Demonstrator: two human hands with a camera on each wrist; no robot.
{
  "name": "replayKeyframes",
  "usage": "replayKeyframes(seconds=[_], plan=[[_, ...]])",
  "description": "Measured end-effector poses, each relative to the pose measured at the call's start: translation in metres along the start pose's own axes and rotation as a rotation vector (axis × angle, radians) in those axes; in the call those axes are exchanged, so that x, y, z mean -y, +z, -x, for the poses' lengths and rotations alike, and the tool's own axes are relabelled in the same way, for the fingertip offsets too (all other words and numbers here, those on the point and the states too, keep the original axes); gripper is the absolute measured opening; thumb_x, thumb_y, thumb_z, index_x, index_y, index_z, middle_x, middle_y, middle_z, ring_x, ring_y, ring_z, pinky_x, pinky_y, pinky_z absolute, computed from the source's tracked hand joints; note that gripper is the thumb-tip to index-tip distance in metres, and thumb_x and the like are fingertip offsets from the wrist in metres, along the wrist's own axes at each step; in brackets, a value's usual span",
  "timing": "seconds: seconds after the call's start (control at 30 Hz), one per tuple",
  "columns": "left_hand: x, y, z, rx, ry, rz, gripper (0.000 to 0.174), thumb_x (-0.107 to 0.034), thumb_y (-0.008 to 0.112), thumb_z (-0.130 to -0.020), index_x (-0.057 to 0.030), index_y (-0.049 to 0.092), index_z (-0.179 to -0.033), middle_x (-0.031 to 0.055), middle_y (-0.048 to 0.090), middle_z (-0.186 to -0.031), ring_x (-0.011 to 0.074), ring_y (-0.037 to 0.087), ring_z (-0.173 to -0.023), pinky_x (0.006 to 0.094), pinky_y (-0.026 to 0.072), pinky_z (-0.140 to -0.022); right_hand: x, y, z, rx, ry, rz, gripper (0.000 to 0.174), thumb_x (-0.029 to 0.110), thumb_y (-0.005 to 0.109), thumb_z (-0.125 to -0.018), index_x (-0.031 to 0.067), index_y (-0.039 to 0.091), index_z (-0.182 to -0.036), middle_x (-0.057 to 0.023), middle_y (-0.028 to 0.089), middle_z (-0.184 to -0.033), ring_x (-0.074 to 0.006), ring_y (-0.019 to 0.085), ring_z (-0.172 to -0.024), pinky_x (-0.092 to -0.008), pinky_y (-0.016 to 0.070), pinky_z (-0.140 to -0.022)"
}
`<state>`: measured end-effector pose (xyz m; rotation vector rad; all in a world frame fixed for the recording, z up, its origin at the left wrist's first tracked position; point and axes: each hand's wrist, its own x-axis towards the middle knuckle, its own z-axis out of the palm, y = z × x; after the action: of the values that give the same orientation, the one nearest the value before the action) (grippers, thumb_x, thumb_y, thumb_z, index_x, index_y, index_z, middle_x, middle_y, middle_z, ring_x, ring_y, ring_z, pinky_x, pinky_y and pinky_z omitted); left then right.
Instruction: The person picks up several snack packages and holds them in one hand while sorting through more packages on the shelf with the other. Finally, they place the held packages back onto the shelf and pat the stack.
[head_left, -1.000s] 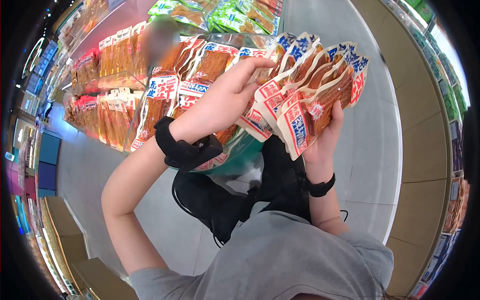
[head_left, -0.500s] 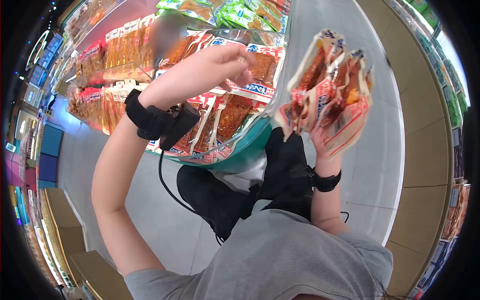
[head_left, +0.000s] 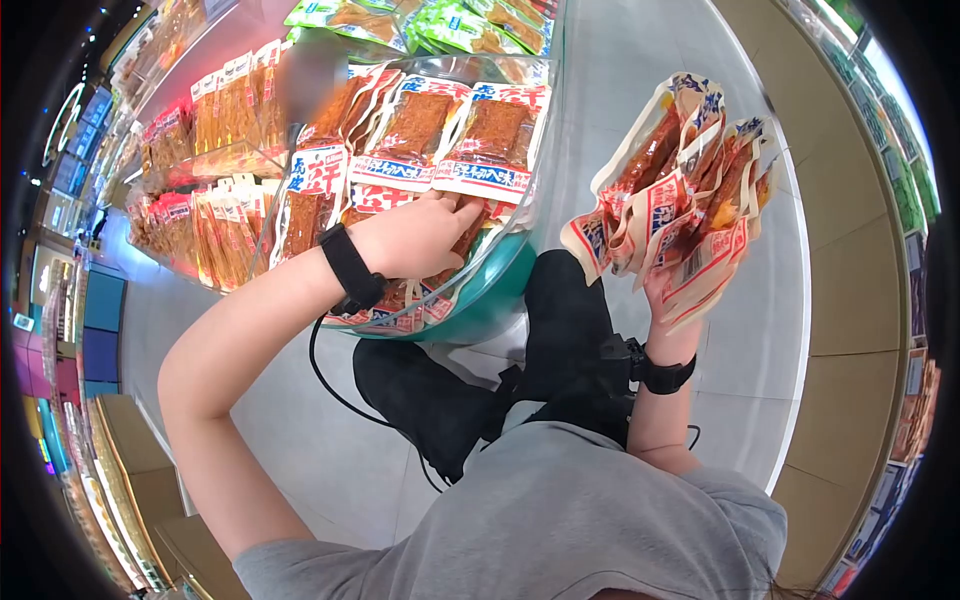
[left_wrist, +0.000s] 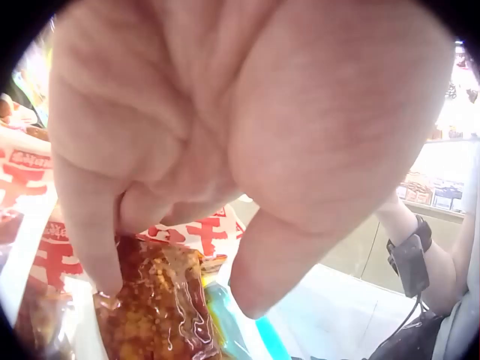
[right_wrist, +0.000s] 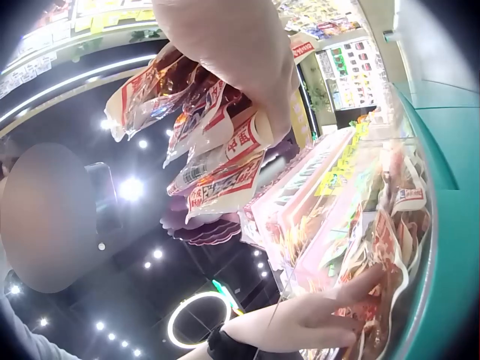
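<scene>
My right hand (head_left: 665, 303) grips the bottoms of several snack packs (head_left: 690, 190), fanned out to the right of the bin. They are clear-fronted, with brown food inside and white, red and blue printing. The right wrist view shows these held packs (right_wrist: 221, 169) bunched below the palm. My left hand (head_left: 422, 238) reaches into the clear-walled display bin (head_left: 505, 290) with a teal base. In the left wrist view, its fingers touch the left side of a brown snack pack (left_wrist: 161, 300), while the thumb stands apart at the right.
More of the same packs (head_left: 415, 125) lie in the bin behind my left hand. Green packs (head_left: 470, 25) fill the far section, and upright yellowish packs (head_left: 230, 100) stand at the left. A tan-fronted shelf (head_left: 840, 300) runs along the right, beyond grey floor.
My right hand has carried its packs to the right, away from the bin. The left hand let go of them, drew back left, then lowered into the bin's front part.
</scene>
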<state>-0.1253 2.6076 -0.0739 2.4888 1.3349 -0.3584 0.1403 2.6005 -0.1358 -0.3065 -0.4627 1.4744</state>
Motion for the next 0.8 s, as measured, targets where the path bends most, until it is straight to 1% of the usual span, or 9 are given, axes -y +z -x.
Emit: replayKeyframes(seconds=[0.03, 0.07, 0.17, 0.23, 0.3, 0.37, 0.53, 0.63, 0.8], plan=[[0.0, -0.001, 0.001, 0.053, -0.011, -0.049, 0.062, -0.013, 0.058, -0.076, 0.0043, 0.03, -0.128, 0.0256, 0.032, -0.128, 0.0369, 0.038, -0.115, 0.0372, 0.0343, -0.095, 0.0, 0.001, 0.0, 0.039, 0.027, -0.132, 0.058, 0.05, 0.043, -0.084, 0.015, 0.033, -0.13, -0.005, 0.04, -0.128, -0.0207, 0.042, -0.114, -0.0369, 0.0375, -0.093], [0.001, -0.004, 0.002, 0.059, -0.009, -0.049, 0.062, -0.013, 0.058, -0.076, 0.0043, 0.03, -0.128, 0.0256, 0.032, -0.128, 0.0369, 0.038, -0.115, 0.0372, 0.0343, -0.095, 0.001, 0.002, 0.0, 0.034, 0.026, -0.134, 0.058, 0.05, 0.043, -0.084, 0.015, 0.033, -0.13, -0.005, 0.04, -0.128, -0.0207, 0.042, -0.114, -0.0369, 0.0375, -0.093], [0.01, -0.006, 0.005, 0.115, -0.042, 0.119, 0.059, -0.01, 0.058, -0.074, 0.0015, 0.035, -0.127, 0.0234, 0.033, -0.129, 0.0361, 0.041, -0.114, 0.0371, 0.0358, -0.094, -0.001, 0.004, -0.002, 0.05, 0.051, -0.247, 0.052, 0.044, 0.051, -0.082, 0.0123, 0.044, -0.122, -0.005, 0.05, -0.119, -0.0212, 0.048, -0.106, -0.0372, 0.0405, -0.09], [0.018, 0.0, 0.007, 0.108, 0.063, 0.178, 0.058, -0.006, 0.056, -0.074, -0.0013, 0.035, -0.128, 0.0181, 0.032, -0.132, 0.034, 0.042, -0.114, 0.0372, 0.0368, -0.094, -0.004, 0.004, -0.003, 0.081, 0.051, -0.27, 0.052, 0.044, 0.051, -0.082, 0.012, 0.044, -0.122, -0.0053, 0.05, -0.119, -0.0213, 0.049, -0.105, -0.0371, 0.0407, -0.09], [0.013, -0.001, 0.006, 0.121, 0.062, 0.172, 0.057, -0.006, 0.055, -0.075, -0.0014, 0.034, -0.128, 0.0174, 0.03, -0.134, 0.0332, 0.04, -0.115, 0.0367, 0.0364, -0.094, -0.006, 0.003, -0.004, 0.113, 0.048, -0.294, 0.052, 0.044, 0.052, -0.082, 0.0117, 0.043, -0.122, -0.0056, 0.05, -0.118, -0.0213, 0.049, -0.105, -0.037, 0.0408, -0.09], [0.012, -0.001, 0.006, 0.132, 0.065, 0.165, 0.057, -0.005, 0.055, -0.076, -0.0014, 0.033, -0.128, 0.0168, 0.028, -0.135, 0.0324, 0.039, -0.117, 0.0362, 0.0361, -0.095, -0.006, 0.002, -0.004, 0.006, 0.025, -0.237, 0.051, 0.043, 0.051, -0.083, 0.0106, 0.043, -0.122, -0.0061, 0.05, -0.118, -0.0214, 0.049, -0.106, -0.0365, 0.0415, -0.09], [0.015, -0.002, 0.005, 0.192, 0.131, 0.14, 0.056, 0.0, 0.052, -0.073, -0.0014, 0.037, -0.127, 0.0155, 0.026, -0.136, 0.0314, 0.038, -0.118, 0.0357, 0.0359, -0.096, -0.008, 0.002, -0.002, 0.002, -0.015, -0.173, 0.05, 0.042, 0.049, -0.084, 0.0097, 0.043, -0.122, -0.0063, 0.05, -0.119, -0.0211, 0.05, -0.105, -0.0359, 0.0422, -0.09], [0.016, -0.009, 0.005, 0.263, 0.156, 0.127, 0.058, 0.002, 0.05, -0.072, -0.0005, 0.035, -0.128, 0.014, 0.025, -0.138, 0.0309, 0.036, -0.12, 0.0359, 0.0349, -0.097, -0.006, 0.006, -0.002, 0.044, 0.023, -0.205, 0.05, 0.041, 0.049, -0.084, 0.0101, 0.043, -0.122, -0.0062, 0.05, -0.119, -0.0209, 0.05, -0.104, -0.0353, 0.0424, -0.089], [0.019, -0.005, 0.009, 0.267, 0.15, 0.19, 0.059, 0.002, 0.047, -0.073, -0.0001, 0.032, -0.13, 0.0129, 0.021, -0.141, 0.0304, 0.033, -0.123, 0.0353, 0.0323, -0.098, -0.01, 0.004, -0.006, -0.038, 0.028, -0.206, 0.048, 0.041, 0.049, -0.085, 0.0104, 0.043, -0.121, -0.0061, 0.051, -0.118, -0.0204, 0.051, -0.103, -0.0338, 0.0424, -0.09]])
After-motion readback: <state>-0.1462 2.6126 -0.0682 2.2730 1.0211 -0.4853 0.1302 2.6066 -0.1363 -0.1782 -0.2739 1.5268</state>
